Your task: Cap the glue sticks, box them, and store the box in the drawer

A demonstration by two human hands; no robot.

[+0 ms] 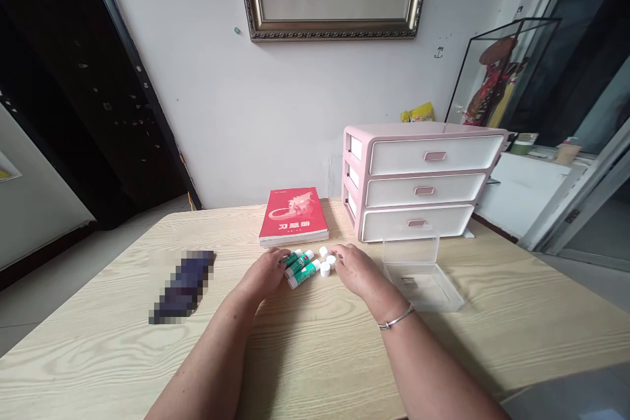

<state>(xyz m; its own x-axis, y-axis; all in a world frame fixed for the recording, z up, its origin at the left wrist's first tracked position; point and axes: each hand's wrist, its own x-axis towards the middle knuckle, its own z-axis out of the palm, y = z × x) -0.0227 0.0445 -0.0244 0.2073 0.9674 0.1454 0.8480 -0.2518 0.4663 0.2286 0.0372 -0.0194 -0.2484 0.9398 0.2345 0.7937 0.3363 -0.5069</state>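
Several green-and-white glue sticks [302, 264] lie side by side at a slant near the middle of the table. My left hand [268, 272] is at their left ends, fingers curled round the farthest one; its fingertips are partly hidden. Just right of the sticks stands a small cluster of white caps [325, 269]. My right hand [357, 269], with a silver bangle on the wrist, is bent in against the caps from the right, its fingers closed at the nearest one. The grip on that cap is partly covered by the fingers.
Behind the sticks lies a thick red book [294, 213]. A pink-and-white drawer unit [423, 180] stands at the back right, with an open clear plastic box [428, 285] before it. A dark, pixelated object [183, 287] is on the left of the wooden table [98, 341].
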